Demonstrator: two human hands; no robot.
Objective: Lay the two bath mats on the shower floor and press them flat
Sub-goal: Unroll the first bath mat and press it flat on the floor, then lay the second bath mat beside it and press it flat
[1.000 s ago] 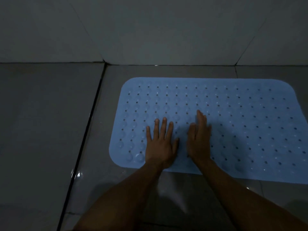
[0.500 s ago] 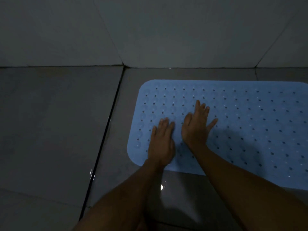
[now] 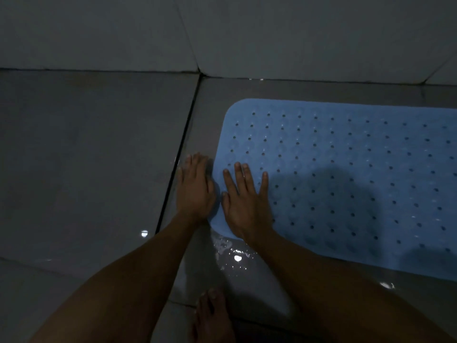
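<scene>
Blue mat flat on wet grey floor tile, far edge near wall. My right hand palm down on mat's near-left corner, fingers spread, gripping nothing. My left hand flat beside mat's left edge, mostly on tile, fingers together, holding nothing. My bare foot on tile, nearer me than mat.

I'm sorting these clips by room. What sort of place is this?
Most likely a shower or bathroom floor. A blue perforated bath mat lies on large grey floor tiles that shine wet near the bare foot, and a tiled wall rises just behind the mat.
</scene>
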